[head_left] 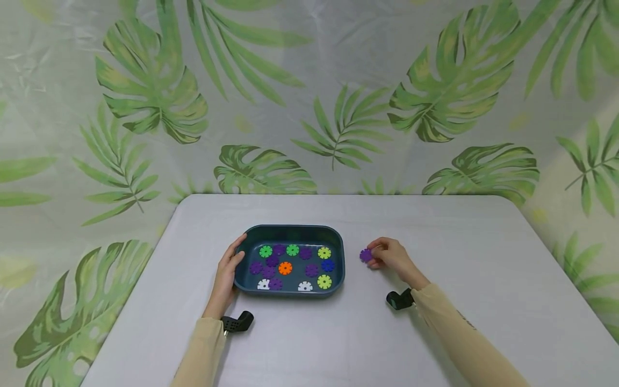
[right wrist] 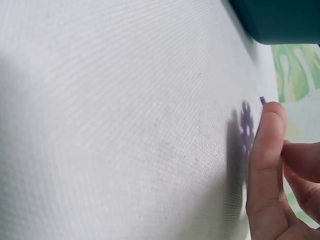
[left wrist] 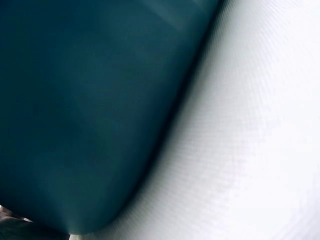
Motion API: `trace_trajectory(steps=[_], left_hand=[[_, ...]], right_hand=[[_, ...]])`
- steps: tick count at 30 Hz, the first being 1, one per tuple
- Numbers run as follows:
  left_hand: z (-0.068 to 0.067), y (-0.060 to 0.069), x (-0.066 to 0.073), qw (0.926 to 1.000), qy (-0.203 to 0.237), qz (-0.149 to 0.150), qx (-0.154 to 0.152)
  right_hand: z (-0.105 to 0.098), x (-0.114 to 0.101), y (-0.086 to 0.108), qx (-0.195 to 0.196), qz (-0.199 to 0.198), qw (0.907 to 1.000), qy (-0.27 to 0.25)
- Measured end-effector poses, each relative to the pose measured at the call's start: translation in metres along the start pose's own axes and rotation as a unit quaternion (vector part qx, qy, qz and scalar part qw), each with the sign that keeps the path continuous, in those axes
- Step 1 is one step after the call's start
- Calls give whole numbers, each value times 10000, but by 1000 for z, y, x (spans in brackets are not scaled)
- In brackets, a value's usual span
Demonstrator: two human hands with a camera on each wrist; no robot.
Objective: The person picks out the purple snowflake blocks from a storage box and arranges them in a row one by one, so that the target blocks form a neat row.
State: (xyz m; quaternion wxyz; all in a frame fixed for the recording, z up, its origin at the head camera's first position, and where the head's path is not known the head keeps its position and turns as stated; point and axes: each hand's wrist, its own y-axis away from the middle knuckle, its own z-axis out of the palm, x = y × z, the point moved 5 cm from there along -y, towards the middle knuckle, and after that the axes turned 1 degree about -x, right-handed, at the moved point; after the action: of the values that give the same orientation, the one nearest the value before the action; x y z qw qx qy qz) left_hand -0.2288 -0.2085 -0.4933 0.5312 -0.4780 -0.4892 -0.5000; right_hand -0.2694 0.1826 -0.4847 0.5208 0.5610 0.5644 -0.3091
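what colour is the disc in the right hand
Purple; the disc shows best in the head view.

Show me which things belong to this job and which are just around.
Part of the job:
purple disc in the right grip
teal tray held by the left grip
coloured discs inside it

Just around:
white table
leaf-patterned backdrop
black wrist cameras

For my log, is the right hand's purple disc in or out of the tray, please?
Out: the right hand holds the purple disc right of the tray.
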Motion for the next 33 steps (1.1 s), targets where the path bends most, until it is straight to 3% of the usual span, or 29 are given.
trace_trajectory(steps=[9,12,15,19,22,26,33], left_hand=[[1,0,1,10000,28,24,-18],[2,1,4,10000,42,-33,-13],[4,4,11,9999,86,-75,-17],[7,10,22,9999,76,-115,-39],[7,11,25,9999,-8,-128,-60],[8,12,26,9999,-34,-127,-60],[8,12,27,9999,-34,-96,-53]], right_hand=[[3,-2,0,-29,264,9981,549],[2,-13,2,-3,78,9993,360],[8,-32,7,-167,-387,9991,-64],[33,-59,14,-767,-854,9914,-621],[58,-73,17,-1273,-880,9850,-757],[90,-80,15,-1734,-717,9799,-683],[126,-76,8,-1853,-104,9817,-436]])
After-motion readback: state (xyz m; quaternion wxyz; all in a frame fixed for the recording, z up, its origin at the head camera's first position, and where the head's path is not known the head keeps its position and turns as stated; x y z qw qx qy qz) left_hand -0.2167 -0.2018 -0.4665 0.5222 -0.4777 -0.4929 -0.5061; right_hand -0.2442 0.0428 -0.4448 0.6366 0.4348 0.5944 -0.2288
